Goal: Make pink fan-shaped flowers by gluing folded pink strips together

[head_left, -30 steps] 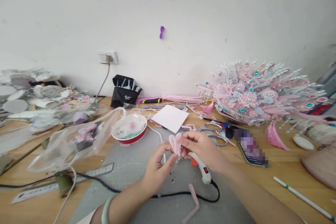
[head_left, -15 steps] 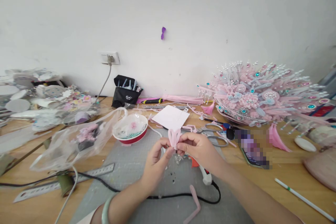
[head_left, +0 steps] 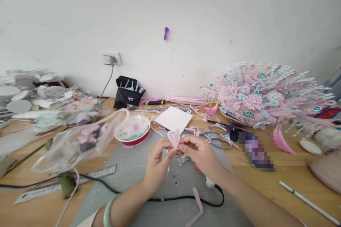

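Between my fingertips is a pink pipe cleaner (head_left: 174,138) bent into narrow loops that fan upward, held above the grey cutting mat (head_left: 128,184). My left hand (head_left: 159,161) pinches its base from the left, thumb and fingers together. From the other side, my right hand (head_left: 198,150) grips the same base between thumb and forefinger. A glue gun (head_left: 210,181) lies on the mat, mostly covered by my right hand. Nearer to me is a bent piece of pink pipe cleaner (head_left: 197,202). A white square card (head_left: 173,118) lies just beyond the loops.
A red-and-white bowl (head_left: 132,133) of beads stands left of my hands. Scissors (head_left: 217,136) and a phone (head_left: 257,152) lie to the right, before a large pink beaded headdress (head_left: 261,95). A black cable (head_left: 106,188) crosses the mat; a steel ruler (head_left: 98,173) lies left.
The pink loops have tilted to the left and their fan shows more openly. My right hand has shifted slightly and now covers more of the glue gun.
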`<state>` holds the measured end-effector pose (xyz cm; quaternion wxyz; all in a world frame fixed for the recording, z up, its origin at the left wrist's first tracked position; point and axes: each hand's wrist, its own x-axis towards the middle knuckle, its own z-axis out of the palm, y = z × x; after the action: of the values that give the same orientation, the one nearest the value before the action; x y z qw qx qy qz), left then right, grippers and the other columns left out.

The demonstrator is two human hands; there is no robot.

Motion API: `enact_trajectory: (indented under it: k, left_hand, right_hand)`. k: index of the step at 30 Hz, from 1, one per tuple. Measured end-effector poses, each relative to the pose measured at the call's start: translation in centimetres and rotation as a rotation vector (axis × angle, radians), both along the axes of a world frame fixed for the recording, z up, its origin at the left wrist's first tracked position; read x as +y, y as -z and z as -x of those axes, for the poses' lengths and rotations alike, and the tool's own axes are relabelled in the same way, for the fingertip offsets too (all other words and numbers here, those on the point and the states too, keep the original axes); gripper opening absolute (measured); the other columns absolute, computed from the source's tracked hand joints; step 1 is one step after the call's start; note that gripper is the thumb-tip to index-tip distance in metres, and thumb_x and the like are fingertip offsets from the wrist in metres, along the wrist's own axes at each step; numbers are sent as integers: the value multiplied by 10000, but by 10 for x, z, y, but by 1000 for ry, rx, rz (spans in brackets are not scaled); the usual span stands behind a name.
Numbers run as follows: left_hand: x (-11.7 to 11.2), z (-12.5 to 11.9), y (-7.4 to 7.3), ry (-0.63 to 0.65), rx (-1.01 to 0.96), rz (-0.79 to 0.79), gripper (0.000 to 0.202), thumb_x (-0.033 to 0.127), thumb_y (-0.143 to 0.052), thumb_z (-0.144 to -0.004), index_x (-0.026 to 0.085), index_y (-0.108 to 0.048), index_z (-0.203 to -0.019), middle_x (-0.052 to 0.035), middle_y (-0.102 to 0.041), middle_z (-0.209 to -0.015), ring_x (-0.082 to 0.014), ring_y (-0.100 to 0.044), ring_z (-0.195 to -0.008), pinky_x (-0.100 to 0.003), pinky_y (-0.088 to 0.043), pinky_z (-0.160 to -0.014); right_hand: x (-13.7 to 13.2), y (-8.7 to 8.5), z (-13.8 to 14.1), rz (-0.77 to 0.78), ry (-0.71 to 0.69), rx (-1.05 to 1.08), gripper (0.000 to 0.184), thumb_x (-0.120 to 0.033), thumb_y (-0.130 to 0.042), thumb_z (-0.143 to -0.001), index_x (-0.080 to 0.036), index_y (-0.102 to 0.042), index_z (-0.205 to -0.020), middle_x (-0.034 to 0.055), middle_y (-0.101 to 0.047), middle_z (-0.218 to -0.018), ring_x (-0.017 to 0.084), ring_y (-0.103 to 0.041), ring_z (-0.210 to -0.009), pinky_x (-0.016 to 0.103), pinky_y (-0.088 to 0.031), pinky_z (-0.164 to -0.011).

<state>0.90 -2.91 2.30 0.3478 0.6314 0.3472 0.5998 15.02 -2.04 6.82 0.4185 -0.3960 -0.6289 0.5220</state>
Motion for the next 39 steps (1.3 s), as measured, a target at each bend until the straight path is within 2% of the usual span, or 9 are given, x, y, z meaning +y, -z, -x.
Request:
enact_trajectory:
  k: [11, 22, 27, 29, 31, 33, 35, 37, 39]
  left_hand:
    - [0, 1, -1, -4, 61, -31, 66, 198, -514, -795, 176, -556, -749, -16, -561, -716, -153, -512, -707, -268, -394, -696]
    - [0, -1, 2, -52, 95, -43, 78, 195, -498, -797, 178, -556, -748, -16, -558, -735, -150, -505, -721, -257, -377, -715]
    - [0, -1, -1, -52, 25, 46, 93, 234, -519, -780, 170, -568, -734, -18, -568, -738, -154, -505, -732, -250, -384, -709]
    - [1, -1, -2, -64, -29, 88, 100, 254, -533, -768, 167, -567, -729, -11, -562, -718, -151, -505, -711, -245, -389, -692]
    - [2, -1, -4, -83, -74, 118, 111, 268, -542, -758, 165, -567, -728, -4, -555, -705, -145, -500, -689, -242, -392, -680]
    - [3, 0, -4, -105, -99, 130, 113, 271, -552, -748, 161, -567, -728, -4, -548, -704, -142, -493, -684, -240, -393, -676]
    - [5, 0, -4, -112, -106, 128, 108, 265, -555, -745, 158, -566, -733, -8, -544, -712, -144, -491, -696, -241, -392, -680]
    - [6, 1, -3, -94, -98, 121, 98, 251, -548, -751, 156, -569, -744, -13, -546, -728, -147, -494, -719, -245, -390, -692]
    - [7, 2, -4, -77, -82, 113, 88, 238, -535, -763, 158, -572, -753, -13, -551, -739, -146, -495, -734, -246, -384, -707]
  right_hand:
    - [1, 2, 1, 43, -13, 37, 188, -337, -584, -711, -150, -584, -728, -7, -573, -639, 123, -556, -631, 258, -439, -617]
    - [2, 2, -1, 36, -43, -2, 175, -318, -574, -721, -144, -585, -735, 1, -582, -657, 125, -551, -634, 253, -429, -618]
    - [6, -12, -13, -122, 7, -231, 147, -295, -563, -724, -156, -608, -725, 14, -602, -709, 135, -548, -669, 238, -407, -611]
    - [8, -19, -24, -158, 67, -394, 173, -325, -552, -728, -166, -617, -726, 15, -611, -707, 140, -543, -652, 232, -385, -571]
    - [8, -20, -38, -168, 116, -605, 250, -394, -527, -736, -175, -609, -647, 8, -590, -612, 135, -511, -567, 232, -331, -497]
    - [6, -12, -51, -100, 154, -825, 379, -479, -490, -733, -177, -558, -515, 7, -533, -481, 125, -449, -448, 238, -258, -428]
    - [2, 4, -62, 18, 150, -972, 406, -509, -505, -705, -188, -520, -457, 6, -503, -414, 122, -420, -382, 241, -227, -401]
    - [-2, 22, -69, 98, 141, -1027, 389, -519, -565, -646, -194, -508, -439, 14, -508, -392, 126, -422, -357, 242, -224, -387]
    - [-5, 38, -73, 201, 58, -1005, 365, -489, -565, -652, -195, -500, -446, 8, -494, -355, 126, -432, -322, 236, -244, -369]
